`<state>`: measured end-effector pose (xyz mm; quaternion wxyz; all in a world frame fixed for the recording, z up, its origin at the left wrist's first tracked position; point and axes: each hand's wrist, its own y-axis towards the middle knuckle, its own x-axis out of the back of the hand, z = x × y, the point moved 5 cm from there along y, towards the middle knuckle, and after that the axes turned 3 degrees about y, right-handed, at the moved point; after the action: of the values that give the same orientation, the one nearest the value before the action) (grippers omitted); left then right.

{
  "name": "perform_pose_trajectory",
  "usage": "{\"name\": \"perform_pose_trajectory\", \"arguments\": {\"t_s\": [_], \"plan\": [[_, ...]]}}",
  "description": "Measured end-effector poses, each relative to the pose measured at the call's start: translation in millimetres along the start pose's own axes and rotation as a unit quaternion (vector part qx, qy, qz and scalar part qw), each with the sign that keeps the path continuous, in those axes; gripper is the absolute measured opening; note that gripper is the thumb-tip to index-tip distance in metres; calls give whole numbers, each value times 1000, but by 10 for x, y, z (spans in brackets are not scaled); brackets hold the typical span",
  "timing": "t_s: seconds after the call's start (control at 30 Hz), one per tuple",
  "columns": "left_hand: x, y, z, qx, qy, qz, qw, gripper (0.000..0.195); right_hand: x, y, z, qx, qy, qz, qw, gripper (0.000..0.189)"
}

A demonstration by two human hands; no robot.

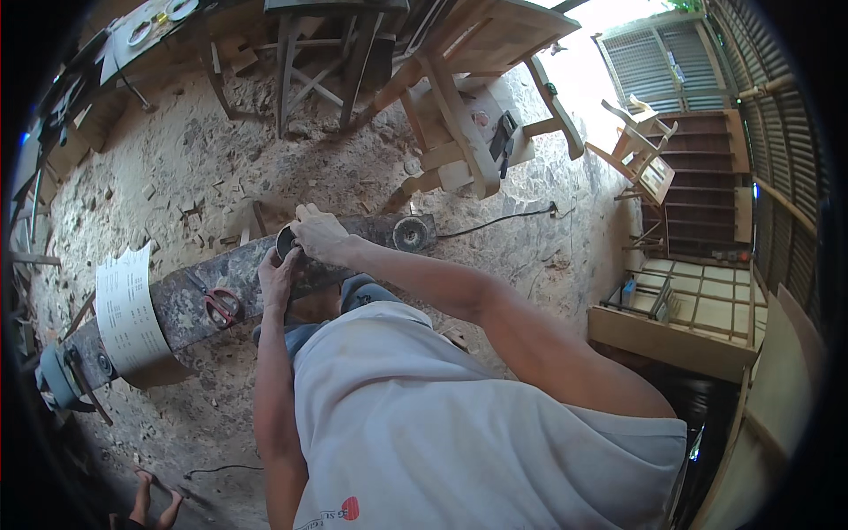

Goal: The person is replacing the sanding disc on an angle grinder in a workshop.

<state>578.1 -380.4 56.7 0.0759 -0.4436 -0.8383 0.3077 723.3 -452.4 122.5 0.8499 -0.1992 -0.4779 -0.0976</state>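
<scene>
A dark round disc [286,242], perhaps a sanding disc, is held upright between both hands above a worn wooden bench [199,285]. My left hand [277,273] grips its lower edge. My right hand [319,233] has its fingers over the disc's right side. Red-handled scissors [222,307] lie on the bench to the left of my hands. Further left, a curled sheet of printed paper [132,318] hangs across the bench. A worn round disc [411,234] lies at the bench's right end. At the far left end is a grey-blue bench vise [61,377].
Unfinished wooden chairs [457,126] stand beyond the bench. A cable [497,222] runs over the dusty floor to the right, and wood scraps [192,215] lie behind the bench. A slatted wooden frame [676,358] is at right. Another person's legs [156,498] show at lower left.
</scene>
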Motion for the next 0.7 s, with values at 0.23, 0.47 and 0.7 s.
{"name": "perform_pose_trajectory", "arguments": {"t_s": [0.23, 0.47, 0.7], "plan": [[63, 103, 32, 13, 41, -18, 999, 25, 19, -19, -47, -59, 39, -22, 997, 48], [148, 42, -112, -49, 285, -72, 955, 53, -55, 152, -218, -131, 121, 172, 969, 52], [266, 177, -209, -177, 505, 20, 845, 98, -2, 357, -77, -104, 86, 256, 957, 56]]}}
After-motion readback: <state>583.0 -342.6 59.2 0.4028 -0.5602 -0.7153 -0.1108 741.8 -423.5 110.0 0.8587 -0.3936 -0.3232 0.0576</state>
